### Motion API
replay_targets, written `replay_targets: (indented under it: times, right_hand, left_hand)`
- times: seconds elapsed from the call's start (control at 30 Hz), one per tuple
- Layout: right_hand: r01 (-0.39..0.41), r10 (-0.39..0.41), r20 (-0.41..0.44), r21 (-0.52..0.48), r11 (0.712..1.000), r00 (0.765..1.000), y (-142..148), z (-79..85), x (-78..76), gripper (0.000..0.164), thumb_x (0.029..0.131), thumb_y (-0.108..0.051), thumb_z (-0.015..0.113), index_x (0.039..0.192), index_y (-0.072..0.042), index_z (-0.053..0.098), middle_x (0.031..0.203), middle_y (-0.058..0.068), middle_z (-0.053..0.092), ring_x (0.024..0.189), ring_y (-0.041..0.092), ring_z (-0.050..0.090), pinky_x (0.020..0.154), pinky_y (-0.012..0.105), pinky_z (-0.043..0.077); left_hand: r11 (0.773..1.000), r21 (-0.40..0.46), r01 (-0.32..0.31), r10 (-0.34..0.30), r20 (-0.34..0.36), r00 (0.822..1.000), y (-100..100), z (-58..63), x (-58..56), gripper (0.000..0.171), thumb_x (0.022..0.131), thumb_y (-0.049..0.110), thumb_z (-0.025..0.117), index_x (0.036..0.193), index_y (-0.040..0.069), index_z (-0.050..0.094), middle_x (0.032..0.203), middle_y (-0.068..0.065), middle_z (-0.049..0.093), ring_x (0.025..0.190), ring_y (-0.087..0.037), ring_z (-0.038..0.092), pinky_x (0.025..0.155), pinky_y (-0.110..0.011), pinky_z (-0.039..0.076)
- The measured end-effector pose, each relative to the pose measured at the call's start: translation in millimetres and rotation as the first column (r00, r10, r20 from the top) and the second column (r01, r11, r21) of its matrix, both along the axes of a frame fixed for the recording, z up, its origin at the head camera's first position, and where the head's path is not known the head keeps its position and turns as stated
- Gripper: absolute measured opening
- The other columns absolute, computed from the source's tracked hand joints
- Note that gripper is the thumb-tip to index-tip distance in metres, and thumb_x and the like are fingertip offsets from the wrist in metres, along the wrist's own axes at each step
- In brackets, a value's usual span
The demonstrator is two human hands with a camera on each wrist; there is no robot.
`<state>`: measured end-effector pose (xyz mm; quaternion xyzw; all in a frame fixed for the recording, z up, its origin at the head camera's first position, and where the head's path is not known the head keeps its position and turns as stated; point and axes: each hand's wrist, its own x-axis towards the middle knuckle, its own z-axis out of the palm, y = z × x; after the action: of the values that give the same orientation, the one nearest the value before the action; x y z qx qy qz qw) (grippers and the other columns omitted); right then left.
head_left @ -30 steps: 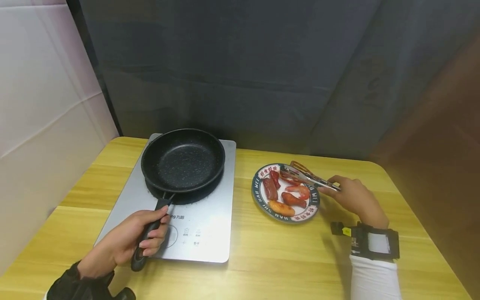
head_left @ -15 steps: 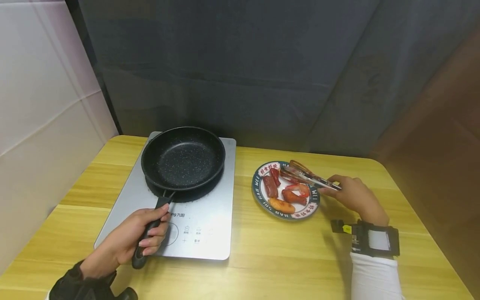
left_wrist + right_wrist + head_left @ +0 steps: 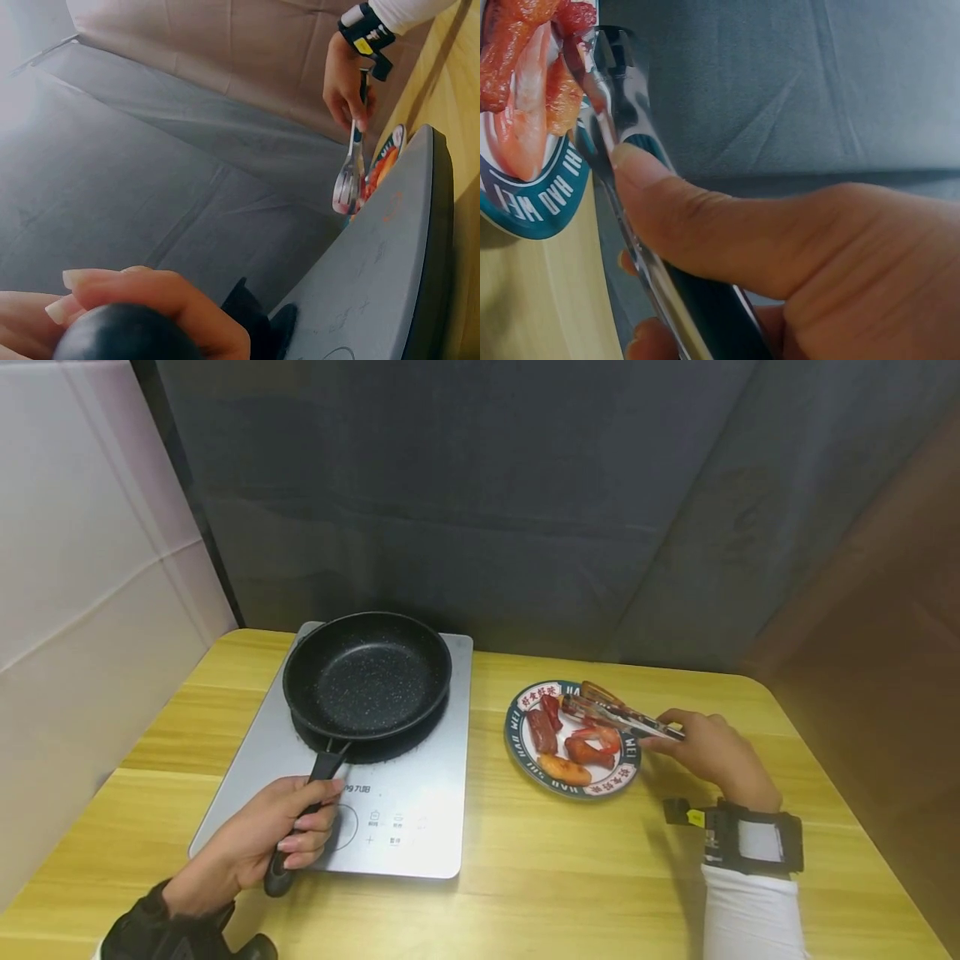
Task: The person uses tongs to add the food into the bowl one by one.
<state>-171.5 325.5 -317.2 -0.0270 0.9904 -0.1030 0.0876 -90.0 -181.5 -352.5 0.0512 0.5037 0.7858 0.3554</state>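
Observation:
My left hand (image 3: 262, 827) grips the black handle of a dark, speckled frying pan (image 3: 367, 681), which sits on a silver induction cooker (image 3: 420, 827). To the right, my right hand (image 3: 712, 756) holds metal tongs (image 3: 637, 722) between thumb and fingers. The tongs' two heads stand apart over the far right of a round patterned plate (image 3: 517, 747). On the plate lie a drumstick (image 3: 588, 752), a shrimp (image 3: 609, 739), a yellow-brown oval piece (image 3: 564, 770) and reddish meat strips (image 3: 542, 732). In the right wrist view, an orange-brown piece (image 3: 562, 97) lies beside the tongs' heads; whether they touch it I cannot tell.
A wooden table (image 3: 540, 893) bears the cooker and plate. Dark cloth (image 3: 480, 510) hangs behind, with a pale sheet (image 3: 97, 543) at left and a brown one (image 3: 885, 677) at right. Each wrist wears a camera strap (image 3: 753, 839).
The tongs' heads have turned slightly above the plate. Both hands keep their grips in nearly the same places, and the pan stays on the cooker.

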Motion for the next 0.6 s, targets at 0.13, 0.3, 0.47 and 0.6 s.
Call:
replay_targets:
  times: [0.13,0.3,0.47,0.6]
  right_hand:
    - [-0.004,0.004,0.003,0.019,1.0,1.0,0.1,4.0,1.2,0.071,0.082,-0.055,0.068,0.124,0.001,0.057,0.101,0.024,0.063,0.083,0.036,0.055,0.067,0.052,0.05]
    - [-0.004,0.004,-0.001,0.038,0.999,1.0,-1.1,7.1,2.6,0.074,0.08,-0.057,0.067,0.123,0.002,0.057,0.099,0.023,0.063,0.082,0.037,0.054,0.065,0.051,0.049]
    - [-0.001,0.002,-0.023,0.047,0.999,1.0,0.1,6.8,3.0,0.077,0.079,-0.061,0.067,0.122,0.002,0.057,0.094,0.021,0.064,0.077,0.034,0.054,0.061,0.048,0.049]
    - [0.005,-0.003,-0.037,0.049,0.999,0.999,1.9,5.2,1.8,0.079,0.079,-0.063,0.065,0.123,0.002,0.057,0.096,0.023,0.063,0.079,0.036,0.055,0.061,0.049,0.049]
  left_hand:
    - [0.999,-0.027,-0.028,0.027,-0.027,0.999,0.5,0.5,1.0,0.024,0.101,0.016,0.044,0.079,0.01,0.039,0.059,0.009,0.033,0.041,0.0,0.031,0.036,-0.014,0.032]
    - [0.998,-0.036,-0.045,0.044,-0.035,0.998,1.0,0.2,2.0,0.018,0.099,0.011,0.047,0.082,0.009,0.04,0.059,0.009,0.033,0.041,0.0,0.031,0.036,-0.014,0.031]
    - [0.998,-0.031,-0.056,0.055,-0.036,0.998,2.0,-0.3,2.2,0.01,0.097,0.008,0.049,0.089,0.005,0.043,0.059,0.009,0.035,0.042,0.001,0.033,0.036,-0.013,0.032]
    - [0.999,-0.009,-0.052,0.052,-0.039,0.998,1.4,-1.3,2.4,0.008,0.098,0.007,0.048,0.092,0.003,0.044,0.059,0.008,0.037,0.042,0.001,0.034,0.036,-0.013,0.033]
